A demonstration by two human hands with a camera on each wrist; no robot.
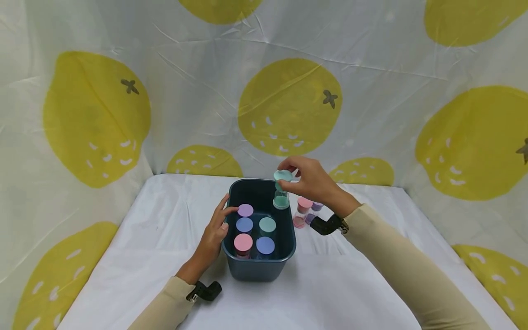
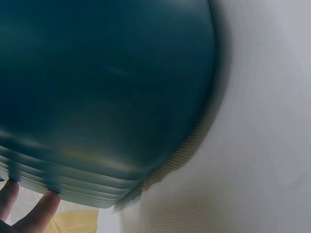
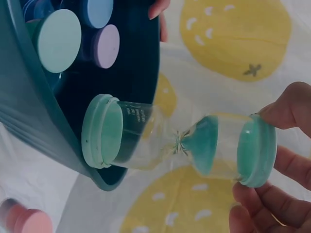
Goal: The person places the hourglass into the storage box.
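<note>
My right hand (image 1: 312, 179) pinches the upper cap of a green-capped sand timer (image 3: 146, 138) between thumb and fingers. The timer is clear in the waist, with green sand in the half near my fingers. Its lower end overlaps the far right corner inside a dark blue plastic bin (image 1: 261, 271). My left hand (image 1: 212, 236) rests at the bin's left rim, its index finger reaching over the edge by a purple-capped timer (image 1: 245, 210). In the left wrist view, two fingertips (image 2: 41, 208) touch the bin's ribbed outer wall.
Also standing in the bin are a pink timer (image 1: 243, 242), a green timer (image 1: 267, 224) and two blue timers (image 1: 244, 224). Right of the bin, a pink timer (image 1: 304, 205) and a purple timer (image 1: 317, 206) stand on the white cloth (image 1: 350, 284). A lemon-printed curtain (image 1: 198, 105) hangs behind.
</note>
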